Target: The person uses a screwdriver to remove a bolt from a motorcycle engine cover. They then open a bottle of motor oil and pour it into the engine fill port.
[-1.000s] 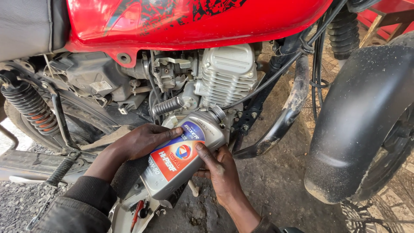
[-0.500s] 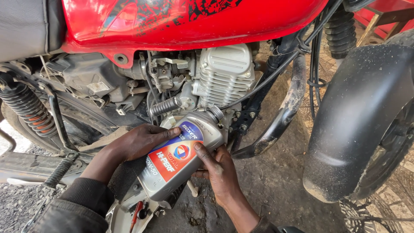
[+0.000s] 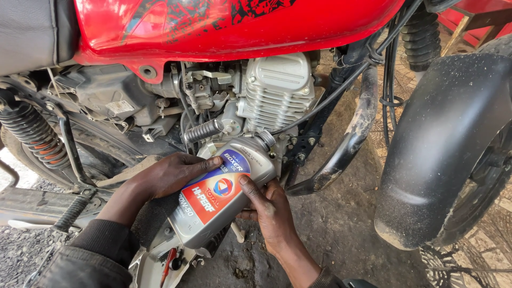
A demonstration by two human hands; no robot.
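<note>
- Bottle [image 3: 221, 194]: grey plastic, red and blue label, centre of view, tipped steeply with neck up toward 1 o'clock.
- Bottle mouth [image 3: 265, 140] sits against the engine [image 3: 277, 93] lower case; cannot tell if anything flows.
- Left hand [image 3: 173, 173] grips the bottle from 9 o'clock, fingers wrapped over the top side, fingertip on the blue part of the label.
- Right hand [image 3: 272, 210] holds the bottle from 4 o'clock, thumb on the label edge, palm under the body.
- Both hands closed on the bottle, none free.
- Dark sleeves at 7 o'clock and 5 o'clock.
- Engine with silver finned cylinder at 12 o'clock of the bottle, touching at the neck.
- Kick lever [image 3: 202, 132] with ribbed rubber just at 11 o'clock of the bottle.
- Red tank [image 3: 224, 24] across the top of view, above the engine.
- Black seat [image 3: 32, 32] at 10 o'clock corner.
- Rear spring [image 3: 34, 136] at 9 o'clock, well apart from the hands.
- Black frame tube [image 3: 352, 133] at 2 o'clock, curving down beside the engine.
- Black mudguard [image 3: 442, 144] at 3 o'clock, dusty, over the front tyre [image 3: 480, 208].
- Cables [image 3: 389, 64] hang between tank and mudguard.
- Ground [image 3: 341, 229] is dirt, under the right hand.
</note>
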